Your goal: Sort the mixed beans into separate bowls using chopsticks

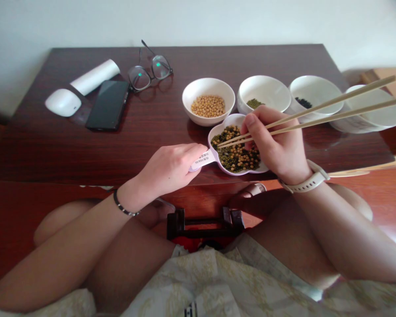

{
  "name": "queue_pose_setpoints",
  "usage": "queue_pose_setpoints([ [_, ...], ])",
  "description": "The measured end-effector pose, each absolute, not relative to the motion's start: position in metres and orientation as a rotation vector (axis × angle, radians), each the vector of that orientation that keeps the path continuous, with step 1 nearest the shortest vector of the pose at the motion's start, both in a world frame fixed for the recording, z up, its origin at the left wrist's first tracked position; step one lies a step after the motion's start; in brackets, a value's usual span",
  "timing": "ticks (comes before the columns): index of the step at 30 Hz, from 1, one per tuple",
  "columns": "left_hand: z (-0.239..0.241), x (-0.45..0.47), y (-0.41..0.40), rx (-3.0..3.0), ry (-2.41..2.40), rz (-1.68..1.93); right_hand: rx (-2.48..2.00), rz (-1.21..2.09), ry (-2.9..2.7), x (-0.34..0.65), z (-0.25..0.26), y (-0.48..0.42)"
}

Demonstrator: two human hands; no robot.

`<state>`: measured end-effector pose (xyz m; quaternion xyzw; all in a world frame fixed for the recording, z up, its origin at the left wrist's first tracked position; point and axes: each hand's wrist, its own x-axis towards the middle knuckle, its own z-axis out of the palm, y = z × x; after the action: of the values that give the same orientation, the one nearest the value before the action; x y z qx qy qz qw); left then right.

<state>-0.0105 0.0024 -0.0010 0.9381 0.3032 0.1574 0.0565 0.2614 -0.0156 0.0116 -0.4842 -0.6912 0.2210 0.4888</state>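
Note:
My left hand (174,165) is closed around the labelled handle of a pale lilac dish (232,173) at the table's front edge. Mixed beans (239,156), yellow, green and dark, cover the dish's bottom. In my right hand (280,145) is a pair of chopsticks (333,105), their tips down among the beans near the dish's left side. Just behind the dish stands a white bowl with yellow soybeans (208,106). Right of it, one bowl holds some green beans (254,103) and another a few black beans (303,102). My right hand hides part of the dish.
A fourth white bowl (379,116) stands at the table's right edge; its contents are not visible. On the left lie a black phone (108,105), eyeglasses (150,75), a white cylinder (95,75) and a rounded white object (62,102). A wall borders the dark table (152,125).

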Motion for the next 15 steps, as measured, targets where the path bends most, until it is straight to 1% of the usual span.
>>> queue_pose_setpoints([
  [15, -0.0008, -0.0100, 0.0022, 2.846, 0.922, 0.483, -1.189, 0.534, -1.694, 0.2604, 0.0143, -0.0176],
])
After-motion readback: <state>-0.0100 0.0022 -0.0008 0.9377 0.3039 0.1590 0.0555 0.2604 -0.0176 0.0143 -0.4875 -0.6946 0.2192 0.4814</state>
